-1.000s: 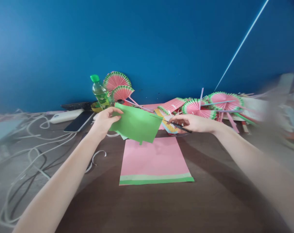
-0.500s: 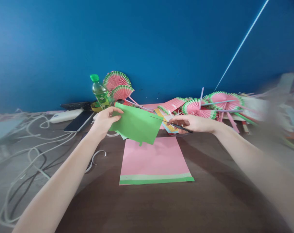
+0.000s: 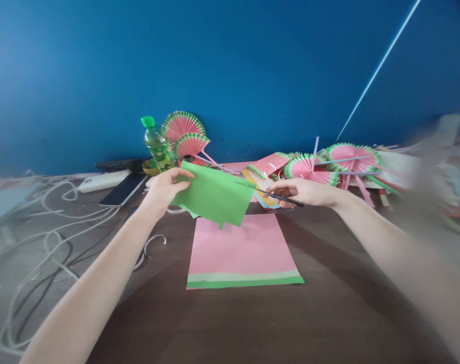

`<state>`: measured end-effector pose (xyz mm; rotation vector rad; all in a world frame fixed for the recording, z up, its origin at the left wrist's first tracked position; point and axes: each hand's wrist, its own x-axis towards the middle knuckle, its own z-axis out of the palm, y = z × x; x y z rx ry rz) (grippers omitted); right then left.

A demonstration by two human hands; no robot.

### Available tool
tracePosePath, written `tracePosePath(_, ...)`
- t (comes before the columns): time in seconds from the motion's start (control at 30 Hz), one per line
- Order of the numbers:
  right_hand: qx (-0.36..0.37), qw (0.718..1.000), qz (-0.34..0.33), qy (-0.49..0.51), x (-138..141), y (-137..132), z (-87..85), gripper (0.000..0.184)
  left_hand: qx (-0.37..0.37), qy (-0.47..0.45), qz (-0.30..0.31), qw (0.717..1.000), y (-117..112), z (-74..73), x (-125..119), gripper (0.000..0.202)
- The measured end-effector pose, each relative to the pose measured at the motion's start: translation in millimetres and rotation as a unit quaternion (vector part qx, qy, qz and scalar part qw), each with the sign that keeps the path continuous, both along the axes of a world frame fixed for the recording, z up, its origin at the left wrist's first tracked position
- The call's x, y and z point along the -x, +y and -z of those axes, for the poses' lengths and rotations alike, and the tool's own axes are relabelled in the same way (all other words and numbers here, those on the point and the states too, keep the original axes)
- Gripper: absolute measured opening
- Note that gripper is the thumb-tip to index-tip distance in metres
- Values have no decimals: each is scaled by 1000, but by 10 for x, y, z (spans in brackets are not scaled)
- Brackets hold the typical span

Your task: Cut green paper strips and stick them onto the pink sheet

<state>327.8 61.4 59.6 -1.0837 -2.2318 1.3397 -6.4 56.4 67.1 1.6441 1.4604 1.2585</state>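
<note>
A sheet of green paper (image 3: 214,197) is pinched at its left edge by my left hand (image 3: 167,189), raised above the table. My right hand (image 3: 290,192) grips black scissors (image 3: 292,201), whose thin blades lie along the upper right part of the green sheet. Below, a pink sheet (image 3: 239,245) lies flat on the dark table, with a pale green and a darker green strip along its near edge. A small green tab hangs from the lower edge of the held paper.
Pleated pink-and-green paper fans (image 3: 353,156) are piled at the back right, with others (image 3: 184,129) against the blue wall. A green-capped bottle (image 3: 156,144), a phone (image 3: 123,189), a white device (image 3: 103,181) and tangled white cables (image 3: 58,242) are at left. A curled paper strip (image 3: 150,245) lies nearby.
Hardly anything differs. The green paper and the scissors have shifted very slightly to the right; both hands keep their holds.
</note>
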Motion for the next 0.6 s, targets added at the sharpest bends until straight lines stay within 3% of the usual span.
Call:
tracePosePath(0.23,13,999,34,2,-5,-15,-16,39,10,-2,-8,1000,-22,-23,-25,20)
tracePosePath(0.6,2,999,36,13,-24,3,26,38,12,-5,-11,1000,-13,-13,-19,20)
